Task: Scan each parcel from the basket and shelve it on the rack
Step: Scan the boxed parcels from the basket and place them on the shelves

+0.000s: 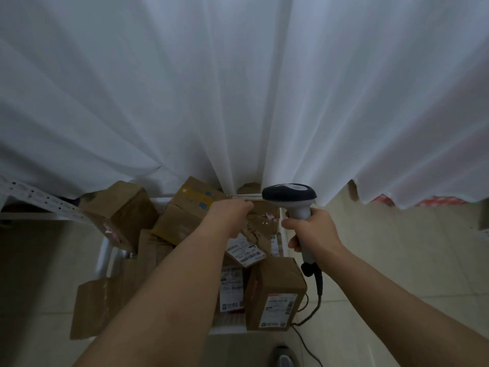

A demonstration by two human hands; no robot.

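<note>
Currently the parcel (258,231) being worked sits at the far end of the basket (282,226), a crumpled brown box with torn tape and a white shipping label hanging toward the viewer. Left hand (232,211) is down on its top edge, fingers curled over the far side, so it grips the box; whether it is lifted clear of the pile can't be told. Right hand (311,229) is wrapped tight round the grip of the scanner (289,196), head held just above and right of that box; trigger finger is hidden, no beam visible, so scan status unknown. Scanner's cable (316,298) runs down past the basket to the tiled floor (397,260). Around the held box the basket is crowded: a yellow-labelled box (189,207) just left of it, a tilted box (119,210) further left, a labelled box (275,295) near the front right, a flat brown piece (98,308) leaning at front left. Perforated metal rack (34,200) edge shows at far left; no parcels can be seen on it from this angle. White curtain (238,88) fills the upper view. Judgement: task looks early, at least four more parcels left to scan and shelve, this one not yet shelved.
</note>
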